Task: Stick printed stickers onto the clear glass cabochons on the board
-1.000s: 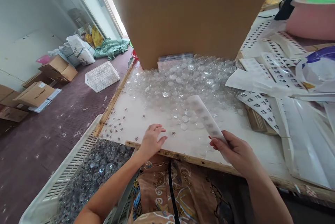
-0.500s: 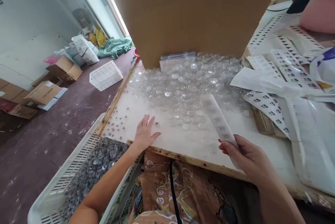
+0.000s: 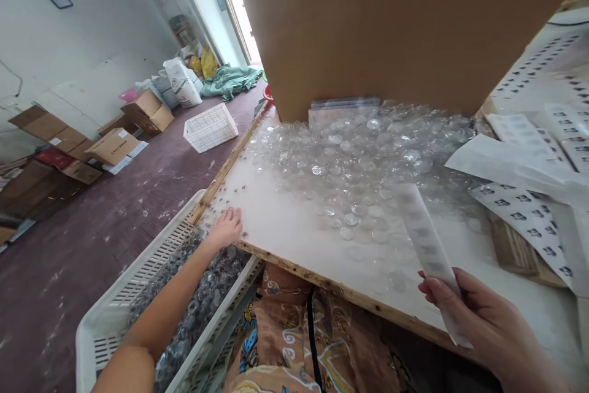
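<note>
My left hand [image 3: 226, 227] lies flat with fingers stretched out on the near left corner of the white board [image 3: 294, 227], over several small printed glass pieces [image 3: 216, 202]. My right hand [image 3: 478, 313] pinches the lower end of a long white backing strip [image 3: 426, 246] that rises up and leftward over the board. A heap of clear glass domes [image 3: 354, 148] covers the far part of the board, with a few loose ones [image 3: 352, 219] near the strip.
A white plastic crate [image 3: 138, 295] of finished glass pieces stands at my left knee. A tall cardboard box [image 3: 391, 25] rises behind the heap. Printed sticker sheets [image 3: 524, 209] lie at the right. Cartons [image 3: 115, 144], a white basket [image 3: 210, 128] and bags sit on the floor.
My left hand has slid left across the board to its near left corner. The right hand keeps hold of the strip. The camera has swung to the left.
</note>
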`<state>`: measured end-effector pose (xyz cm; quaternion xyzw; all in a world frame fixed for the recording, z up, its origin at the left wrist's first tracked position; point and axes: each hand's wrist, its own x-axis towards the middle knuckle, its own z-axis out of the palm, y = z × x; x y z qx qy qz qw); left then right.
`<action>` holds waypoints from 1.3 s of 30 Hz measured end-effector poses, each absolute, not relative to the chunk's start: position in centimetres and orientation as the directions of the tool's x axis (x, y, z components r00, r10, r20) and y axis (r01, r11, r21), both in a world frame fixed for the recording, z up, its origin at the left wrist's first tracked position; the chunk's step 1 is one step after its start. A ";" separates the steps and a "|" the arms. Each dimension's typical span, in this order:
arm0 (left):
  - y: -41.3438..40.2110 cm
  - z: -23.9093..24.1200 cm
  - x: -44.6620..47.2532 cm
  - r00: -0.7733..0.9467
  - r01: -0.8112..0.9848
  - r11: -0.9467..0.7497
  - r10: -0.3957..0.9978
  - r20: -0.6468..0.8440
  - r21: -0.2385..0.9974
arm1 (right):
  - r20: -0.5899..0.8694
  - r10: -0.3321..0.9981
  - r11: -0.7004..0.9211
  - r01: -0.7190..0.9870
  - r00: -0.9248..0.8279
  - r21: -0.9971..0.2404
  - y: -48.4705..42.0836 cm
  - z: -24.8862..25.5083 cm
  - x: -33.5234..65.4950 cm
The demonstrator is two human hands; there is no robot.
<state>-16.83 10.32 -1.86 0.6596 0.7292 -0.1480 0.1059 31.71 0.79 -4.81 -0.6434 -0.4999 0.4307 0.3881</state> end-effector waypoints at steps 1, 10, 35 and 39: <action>9.6 -1.4 -18.5 -0.142 0.989 0.121 0.928 -0.343 -0.084 | -0.172 0.978 -0.202 0.312 0.120 -0.928 0.9 -4.7 31.6; 3.5 2.2 -22.8 -0.280 0.951 0.295 0.948 -0.149 0.090 | -0.178 0.983 -0.183 0.262 0.045 -0.947 1.3 -3.1 29.6; 0.2 -0.4 2.4 0.195 -0.432 0.248 0.964 -0.179 0.867 | 0.283 0.944 0.318 0.693 -0.169 -0.647 -4.3 -2.9 19.5; 0.9 1.4 1.8 0.244 -0.282 0.281 0.946 -0.214 0.917 | 0.229 0.956 0.291 0.481 -0.185 -0.827 -4.0 -2.6 20.3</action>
